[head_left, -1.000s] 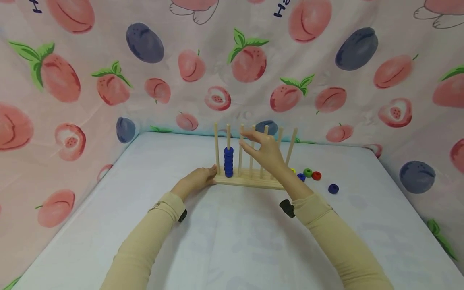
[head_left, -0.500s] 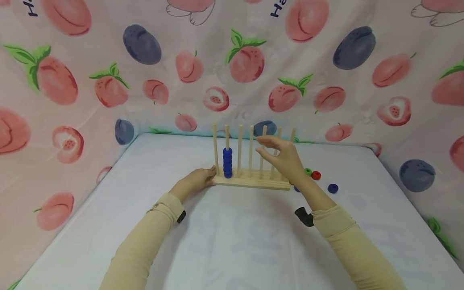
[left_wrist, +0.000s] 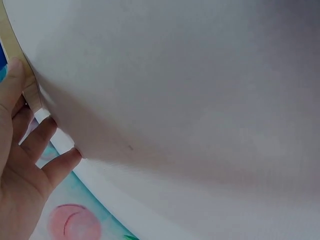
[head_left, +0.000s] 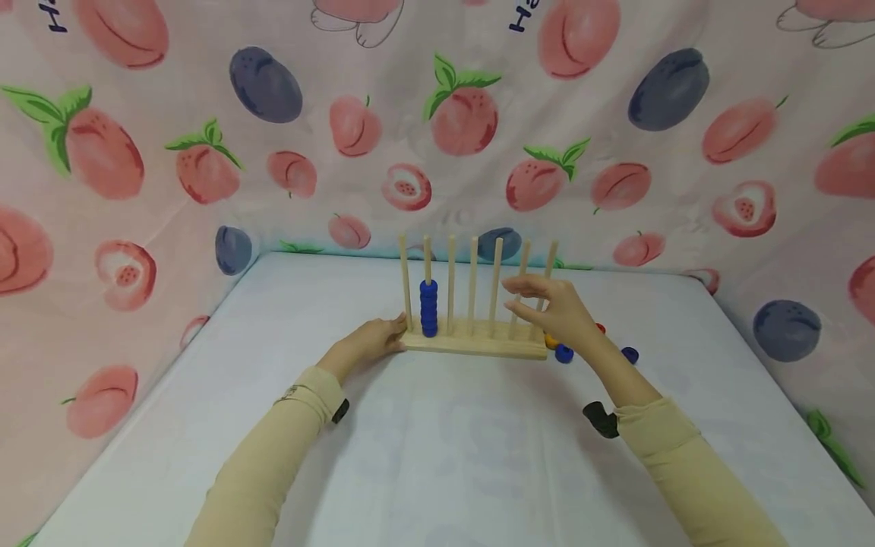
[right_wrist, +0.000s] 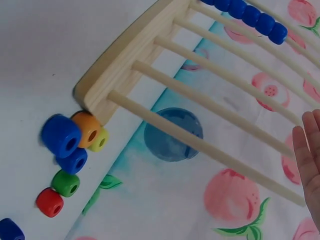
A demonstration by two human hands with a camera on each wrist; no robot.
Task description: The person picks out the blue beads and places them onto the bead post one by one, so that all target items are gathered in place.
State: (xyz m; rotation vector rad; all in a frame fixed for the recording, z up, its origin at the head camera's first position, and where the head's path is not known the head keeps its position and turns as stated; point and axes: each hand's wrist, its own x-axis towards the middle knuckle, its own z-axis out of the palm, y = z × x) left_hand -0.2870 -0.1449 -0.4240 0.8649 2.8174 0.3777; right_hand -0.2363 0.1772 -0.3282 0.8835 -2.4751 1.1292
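A wooden peg stand (head_left: 478, 348) with several upright pegs sits on the table. One peg near its left end carries a stack of blue beads (head_left: 428, 308); the other pegs are bare. My left hand (head_left: 369, 339) grips the left end of the base, its thumb on the wood in the left wrist view, with the other fingers partly hidden behind it. My right hand (head_left: 563, 310) is raised in front of the rightmost pegs, thumb and fingers apart and nothing between them. Just off the base's right end lie an orange bead (right_wrist: 86, 128) and a blue bead (right_wrist: 61, 136).
More loose beads lie right of the stand: a yellow bead (right_wrist: 99, 139), a green bead (right_wrist: 66, 183), a red bead (right_wrist: 49, 202) and a separate blue bead (head_left: 630, 355). A fruit-print cloth (head_left: 465, 190) hangs behind the white table (head_left: 437, 456).
My right hand has moved right and down, from the middle pegs toward the stand's right end, its fingers spread throughout. My left hand has stayed at the base's left end.
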